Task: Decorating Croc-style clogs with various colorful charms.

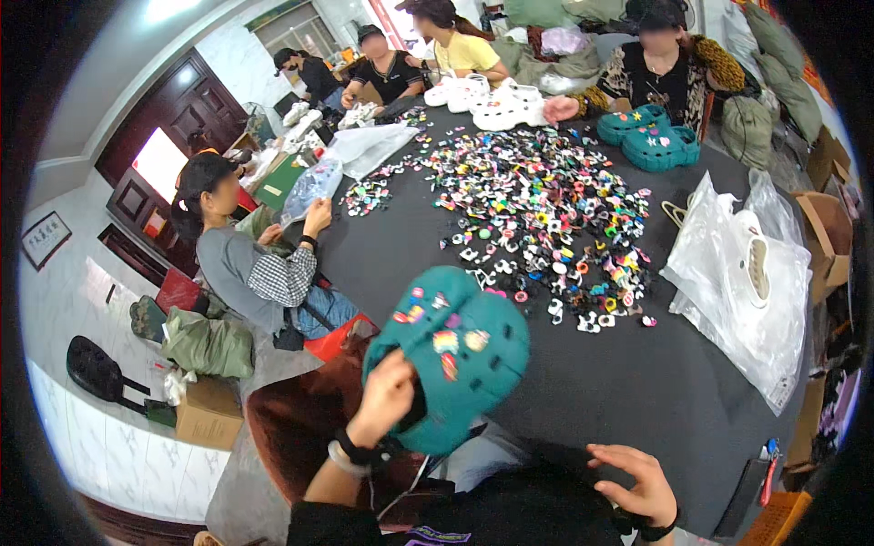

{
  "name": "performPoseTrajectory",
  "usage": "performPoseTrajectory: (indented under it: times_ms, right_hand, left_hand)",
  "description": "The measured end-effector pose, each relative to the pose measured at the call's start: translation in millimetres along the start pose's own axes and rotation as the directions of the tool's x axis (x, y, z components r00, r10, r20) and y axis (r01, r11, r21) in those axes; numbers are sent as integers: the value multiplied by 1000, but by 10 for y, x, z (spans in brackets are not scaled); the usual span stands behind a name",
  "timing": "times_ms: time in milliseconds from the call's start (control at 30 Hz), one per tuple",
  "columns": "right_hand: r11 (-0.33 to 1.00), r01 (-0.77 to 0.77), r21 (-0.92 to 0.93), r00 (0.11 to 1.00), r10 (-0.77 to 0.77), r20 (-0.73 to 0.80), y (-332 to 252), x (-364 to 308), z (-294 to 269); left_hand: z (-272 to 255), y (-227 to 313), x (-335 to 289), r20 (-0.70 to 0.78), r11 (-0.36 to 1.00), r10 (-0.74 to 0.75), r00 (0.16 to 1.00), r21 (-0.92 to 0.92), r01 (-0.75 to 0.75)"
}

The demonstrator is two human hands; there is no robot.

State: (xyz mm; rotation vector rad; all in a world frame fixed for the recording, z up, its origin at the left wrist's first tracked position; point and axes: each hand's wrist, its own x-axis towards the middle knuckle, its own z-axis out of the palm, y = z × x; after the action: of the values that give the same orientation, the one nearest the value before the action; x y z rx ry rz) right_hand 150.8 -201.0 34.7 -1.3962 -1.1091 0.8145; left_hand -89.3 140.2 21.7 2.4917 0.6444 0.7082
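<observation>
My left hand (387,398) grips a pair of teal clogs (496,359) at their openings, up off the near side of the table. Colourful shoe charms (445,342) sit in the holes of the clogs' uppers. My right hand (640,485) is apart from the clogs, over the table's near edge, with its fingers spread and nothing in them. Beyond the clogs spreads a large heap of small mixed charms (546,214) on the dark table (601,382).
Another teal pair (662,148) and white clogs (510,106) stand at the far side. To the right lie a bagged white clog (751,259), a dark flat object (739,499) and a red-handled tool (768,480). A person at left holds a plastic bag (312,188); others sit beyond.
</observation>
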Motion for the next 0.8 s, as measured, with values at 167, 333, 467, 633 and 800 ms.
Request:
performPoseTrajectory:
  times_ms: [167, 333, 467, 633, 800]
  right_hand:
    - [989, -100, -112, 995, 102, 15, -61, 146, 19]
    - [980, -133, -148, 990, 126, -58, -53, 146, 102]
    - [975, -224, -5, 967, 221, -125, -46, 51, 187]
    - [951, -305, 48, 941, 309, -136, -10, 4, 272]
    - [954, -298, 16, 952, 299, -71, 106, 82, 357]
  left_hand:
    - [-358, -1296, 534, -143, 969, -35, 989, 236, 68]
    - [-621, -2338, 1302, -189, 928, -53, 981, 354, 119]
    - [-605, -2819, 1762, -316, 932, -68, 946, 318, 173]
    - [-488, -3026, 1944, -242, 954, -151, 958, 217, 205]
    - [-624, -2931, 1806, -55, 963, -150, 987, 217, 158]
